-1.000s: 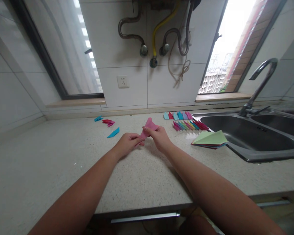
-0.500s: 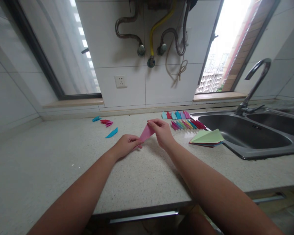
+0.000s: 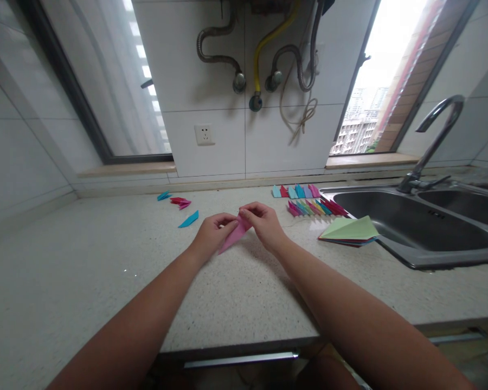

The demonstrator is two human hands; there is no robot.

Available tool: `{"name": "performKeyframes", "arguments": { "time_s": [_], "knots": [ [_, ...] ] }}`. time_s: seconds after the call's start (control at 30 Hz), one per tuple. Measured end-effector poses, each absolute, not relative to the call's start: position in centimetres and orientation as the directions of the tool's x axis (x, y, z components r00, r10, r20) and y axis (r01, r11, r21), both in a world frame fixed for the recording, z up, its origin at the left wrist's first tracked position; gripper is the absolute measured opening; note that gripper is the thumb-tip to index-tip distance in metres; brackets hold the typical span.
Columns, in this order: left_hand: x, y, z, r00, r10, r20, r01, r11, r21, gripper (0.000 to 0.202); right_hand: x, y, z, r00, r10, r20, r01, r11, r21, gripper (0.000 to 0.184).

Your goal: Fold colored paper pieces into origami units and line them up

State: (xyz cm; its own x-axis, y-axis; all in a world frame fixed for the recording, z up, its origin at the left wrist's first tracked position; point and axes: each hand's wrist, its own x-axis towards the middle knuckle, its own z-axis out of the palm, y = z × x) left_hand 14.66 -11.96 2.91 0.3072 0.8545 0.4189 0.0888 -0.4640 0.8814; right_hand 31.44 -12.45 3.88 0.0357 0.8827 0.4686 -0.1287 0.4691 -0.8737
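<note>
Pinching a folded pink paper strip (image 3: 232, 237) near its far end, the left hand (image 3: 211, 234) and right hand (image 3: 267, 225) are basically mid-way across the pale speckled stone surface (image 3: 231, 303), with a slim blue folded paper (image 3: 189, 219) lying off left.

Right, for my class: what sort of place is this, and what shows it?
Most likely a kitchen: a double-bowl metal sink with a curved silvery metal tap is set into a long, pale, speckled counter.
</note>
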Motion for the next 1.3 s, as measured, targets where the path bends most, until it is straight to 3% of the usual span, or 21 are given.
{"name": "performKeyframes", "arguments": {
  "time_s": [0.33,0.63,1.1,1.3],
  "knots": [
    [14.8,-12.7,3.9,0.222,0.845,0.486,0.208,-0.528,0.823,0.028,31.5,-12.8,3.9,-0.089,0.891,0.445,-0.129,0.433,-0.892,0.02],
    [14.1,-12.9,4.4,0.308,0.745,0.592,0.273,-0.665,0.695,0.02,31.1,-13.5,4.2,-0.099,0.895,0.435,-0.27,0.396,-0.877,0.022],
    [14.3,-12.8,4.1,0.315,0.826,0.467,0.171,-0.533,0.829,0.026,31.8,-12.7,4.4,0.022,0.904,0.428,-0.217,0.422,-0.88,0.028],
    [14.2,-11.5,3.7,0.181,0.874,0.451,0.013,-0.46,0.888,0.028,32.2,-12.1,3.6,-0.072,0.923,0.377,-0.14,0.365,-0.92,0.033]
  ]
}}
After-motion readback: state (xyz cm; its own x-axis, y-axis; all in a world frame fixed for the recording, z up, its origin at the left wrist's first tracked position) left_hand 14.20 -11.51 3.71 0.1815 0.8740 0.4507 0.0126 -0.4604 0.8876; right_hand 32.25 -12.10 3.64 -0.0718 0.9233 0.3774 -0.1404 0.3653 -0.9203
